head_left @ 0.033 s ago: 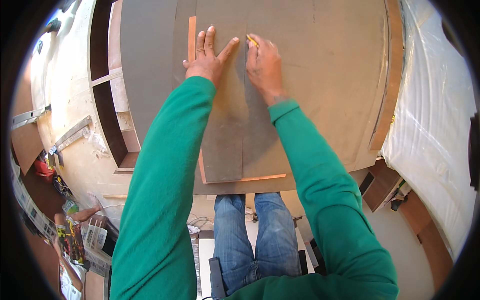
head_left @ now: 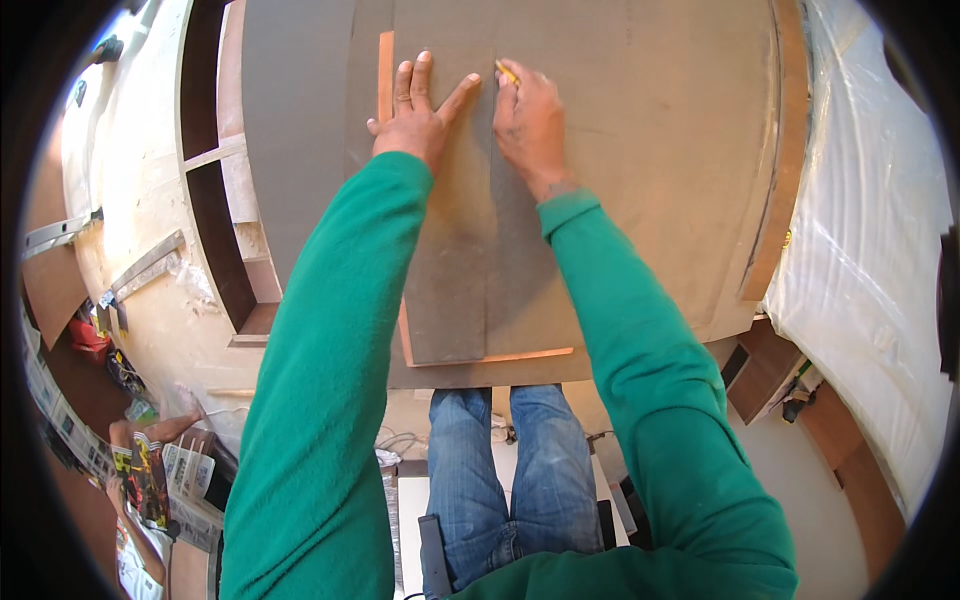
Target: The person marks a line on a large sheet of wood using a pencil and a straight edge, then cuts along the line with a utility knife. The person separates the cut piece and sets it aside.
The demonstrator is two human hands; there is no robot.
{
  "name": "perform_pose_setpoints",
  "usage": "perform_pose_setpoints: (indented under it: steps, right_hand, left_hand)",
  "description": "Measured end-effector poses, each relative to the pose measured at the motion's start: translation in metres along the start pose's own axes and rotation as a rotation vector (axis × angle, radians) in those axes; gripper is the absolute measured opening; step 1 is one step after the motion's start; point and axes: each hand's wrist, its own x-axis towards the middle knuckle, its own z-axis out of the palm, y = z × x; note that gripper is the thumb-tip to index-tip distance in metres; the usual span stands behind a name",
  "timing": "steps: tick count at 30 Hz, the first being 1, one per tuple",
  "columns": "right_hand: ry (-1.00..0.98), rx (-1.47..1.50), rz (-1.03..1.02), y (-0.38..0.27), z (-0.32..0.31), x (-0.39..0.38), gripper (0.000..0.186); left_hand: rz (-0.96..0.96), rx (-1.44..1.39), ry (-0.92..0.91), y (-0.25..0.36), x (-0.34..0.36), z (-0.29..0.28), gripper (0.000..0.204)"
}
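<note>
Brown board (head_left: 660, 180) under splayed left hand (head_left: 412, 125), right hand (head_left: 530, 125) around pencil (head_left: 508, 73)

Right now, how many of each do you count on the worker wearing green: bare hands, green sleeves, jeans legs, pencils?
Bare hands, left hand and right hand: 2
Green sleeves: 2
Jeans legs: 2
Yellow pencil, in the right hand: 1
Total: 7

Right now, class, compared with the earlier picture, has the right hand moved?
Yes, slightly: the right hand, holding a pencil, has shifted toward the picture's top, judged against the orange strip beside the left hand.
</note>
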Motion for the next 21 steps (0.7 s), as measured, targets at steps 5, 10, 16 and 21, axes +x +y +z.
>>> perform_pose_setpoints:
  steps: [5,10,16,21]
  right_hand:
    - [-0.001,-0.018,0.023,0.004,0.002,0.018,0.026]
    - [-0.004,-0.006,0.019,-0.001,0.000,-0.003,0.027]
    - [-0.016,-0.029,0.072,-0.003,-0.003,0.019,0.027]
    - [-0.119,0.018,0.127,-0.006,-0.016,-0.040,0.026]
  left_hand:
    - [-0.019,-0.073,-0.018,0.004,0.000,-0.003,0.123]
    - [-0.005,0.030,0.060,0.000,0.002,0.010,0.167]
    - [0.003,0.046,0.069,0.005,0.005,0.010,0.167]
    - [0.000,0.080,0.022,0.002,0.005,0.009,0.167]
